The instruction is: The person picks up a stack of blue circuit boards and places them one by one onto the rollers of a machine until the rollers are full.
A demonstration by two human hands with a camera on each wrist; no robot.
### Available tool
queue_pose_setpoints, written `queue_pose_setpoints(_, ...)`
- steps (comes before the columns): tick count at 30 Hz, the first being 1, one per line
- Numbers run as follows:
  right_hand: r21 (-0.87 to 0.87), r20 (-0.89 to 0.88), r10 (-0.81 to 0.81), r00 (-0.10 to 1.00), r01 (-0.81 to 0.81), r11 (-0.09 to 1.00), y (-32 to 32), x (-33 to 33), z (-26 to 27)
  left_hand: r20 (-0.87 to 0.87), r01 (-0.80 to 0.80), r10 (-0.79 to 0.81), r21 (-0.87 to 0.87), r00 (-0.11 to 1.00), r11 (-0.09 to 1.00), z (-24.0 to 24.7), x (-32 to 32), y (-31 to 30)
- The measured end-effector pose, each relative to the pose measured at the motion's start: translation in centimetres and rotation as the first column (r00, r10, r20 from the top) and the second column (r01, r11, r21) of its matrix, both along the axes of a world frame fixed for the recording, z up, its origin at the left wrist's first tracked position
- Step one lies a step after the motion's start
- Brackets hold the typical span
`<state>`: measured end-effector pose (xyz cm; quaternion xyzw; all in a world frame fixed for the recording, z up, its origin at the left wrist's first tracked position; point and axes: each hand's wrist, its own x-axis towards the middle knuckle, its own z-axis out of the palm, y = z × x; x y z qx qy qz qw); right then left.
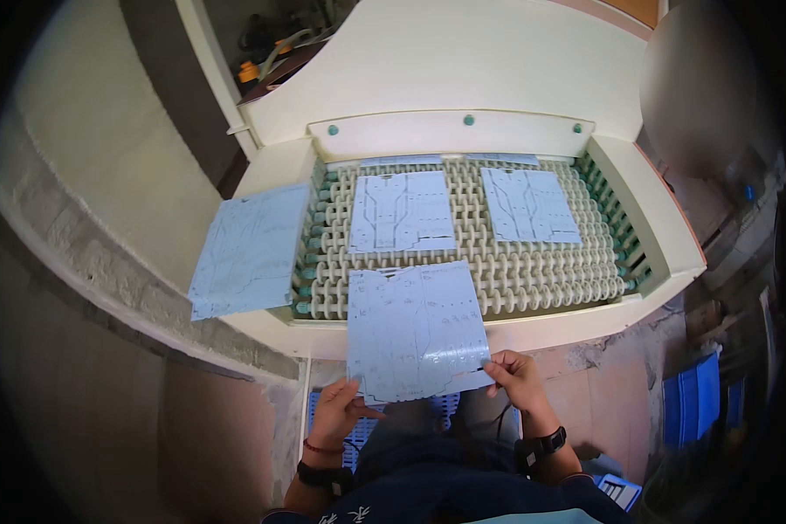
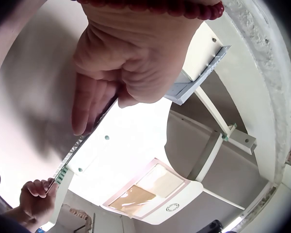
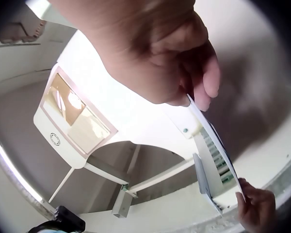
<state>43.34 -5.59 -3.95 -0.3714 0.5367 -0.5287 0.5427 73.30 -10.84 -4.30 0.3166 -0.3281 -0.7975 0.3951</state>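
A thin pale-blue panel (image 1: 417, 332) with fine dark lines and small marks is held in front of the body, its far edge overlapping the near rollers in the head view. At its near left corner my left hand (image 1: 336, 413) grips it, thumb above and fingers underneath. My right hand (image 1: 517, 379) pinches the near right edge between thumb and fingers. Edge-on, the same panel (image 3: 216, 141) spans between both hands in the right wrist view. The left wrist view shows my left palm (image 2: 136, 58) close up, the panel's edge between thumb and fingers.
Two similar panels (image 1: 402, 212) (image 1: 531, 206) lie on the roller conveyor (image 1: 550, 279); two more show partly at the back slot. Another blue panel (image 1: 249, 249) rests on the machine's left ledge. Blue plastic crates (image 1: 692, 397) stand at the right, and a rough wall runs along the left.
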Motion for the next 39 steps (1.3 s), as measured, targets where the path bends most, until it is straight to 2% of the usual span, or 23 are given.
queue_pose_setpoints(2, -0.001, 0.017, -0.078, 0.997, 0.078, 0.997, 0.4, -1.6, 0.2, -0.022, -0.104, 0.105, 0.018, 0.994, 0.994, -0.3, -0.1, -0.2)
queue_pose_setpoints(3, -0.005, 0.038, -0.132, 0.991, 0.132, 0.991, 0.7, -2.5, 0.1, -0.025, -0.092, 0.093, 0.020, 0.995, 0.996, -0.1, -0.2, -0.3)
queue_pose_setpoints(6, -0.088, -0.099, -0.293, 0.951, 0.285, 0.955, 2.6, -6.4, -0.5, 0.000, -0.097, 0.097, 0.025, 0.995, 0.995, 0.8, -0.3, -0.8)
queue_pose_setpoints(8, -0.116, -0.130, -0.425, 0.896, 0.412, 0.904, 4.3, -9.4, -0.5, -0.031, -0.094, 0.095, 0.023, 0.995, 0.995, 0.7, -0.2, -1.2)
queue_pose_setpoints(11, -0.143, -0.102, -0.555, 0.826, 0.540, 0.829, 6.7, -13.3, 0.0, -0.040, -0.095, 0.095, 0.003, 0.995, 0.995, 0.8, -0.2, -1.6)
queue_pose_setpoints(16, -0.155, -0.081, -0.609, 0.789, 0.594, 0.790, 8.0, -17.6, -0.2, -0.039, -0.128, 0.128, 0.002, 0.991, 0.992, 0.7, -0.8, -2.3)
queue_pose_setpoints(23, -0.133, -0.063, -0.595, 0.801, 0.584, 0.801, 5.1, -17.4, -0.4, -0.008, -0.160, 0.161, 0.011, 0.987, 0.987, -0.2, -0.2, -2.6)
queue_pose_setpoints(26, -0.145, -0.170, -0.653, 0.738, 0.636, 0.758, 4.7, -17.4, -1.1, 0.014, -0.176, 0.175, 0.012, 0.984, 0.984, 0.5, 0.3, -2.0)
queue_pose_setpoints(27, -0.143, -0.205, -0.647, 0.735, 0.631, 0.762, 4.9, -17.8, -1.5, 0.016, -0.230, 0.230, 0.007, 0.973, 0.973, 0.5, 0.6, -2.0)
queue_pose_setpoints(29, -0.112, -0.169, -0.711, 0.683, 0.703, 0.702, 5.2, -18.6, -2.6, -0.006, -0.205, 0.205, 0.045, 0.979, 0.978, 0.1, 1.5, -2.2)
queue_pose_setpoints(30, -0.150, -0.141, -0.748, 0.649, 0.732, 0.664, 5.2, -18.2, -2.4, -0.001, -0.287, 0.287, 0.038, 0.958, 0.957, -0.1, 2.0, -2.1)
queue_pose_setpoints(32, -0.220, -0.132, -0.815, 0.565, 0.785, 0.580, 6.8, -20.5, -4.4, -0.024, -0.305, 0.304, -0.015, 0.952, 0.952, -0.4, 3.1, -2.3)
queue_pose_setpoints(33, -0.242, -0.121, -0.846, 0.519, 0.811, 0.532, 7.2, -20.3, -3.7, -0.025, -0.354, 0.354, -0.017, 0.935, 0.935, 0.0, 3.9, -2.2)
queue_pose_setpoints(34, -0.311, -0.062, -0.868, 0.493, 0.816, 0.486, 7.7, -20.8, -3.7, 0.027, -0.488, 0.492, -0.096, 0.870, 0.868, 0.3, 4.5, -2.3)
queue_pose_setpoints(35, -0.335, -0.010, -0.848, 0.530, 0.797, 0.502, 8.6, -22.6, -4.4, 0.069, -0.593, 0.611, -0.178, 0.789, 0.785, 0.6, 5.0, -2.5)
queue_pose_setpoints(36, -0.361, 0.021, -0.857, 0.515, 0.803, 0.474, 8.1, -20.9, -2.4, 0.066, -0.607, 0.624, -0.174, 0.779, 0.776, 0.9, 5.8, -2.8)
queue_pose_setpoints(38, -0.388, 0.053, -0.863, 0.502, 0.807, 0.445, 7.5, -17.9, 0.3, 0.077, -0.766, 0.843, -0.379, 0.533, 0.519, 1.6, 7.9, -3.4)
queue_pose_setpoints(39, -0.426, 0.059, -0.826, 0.561, 0.762, 0.487, 7.1, -16.8, 1.4, 0.057, -0.798, 0.918, -0.476, 0.392, 0.370, 2.1, 9.0, -3.8)
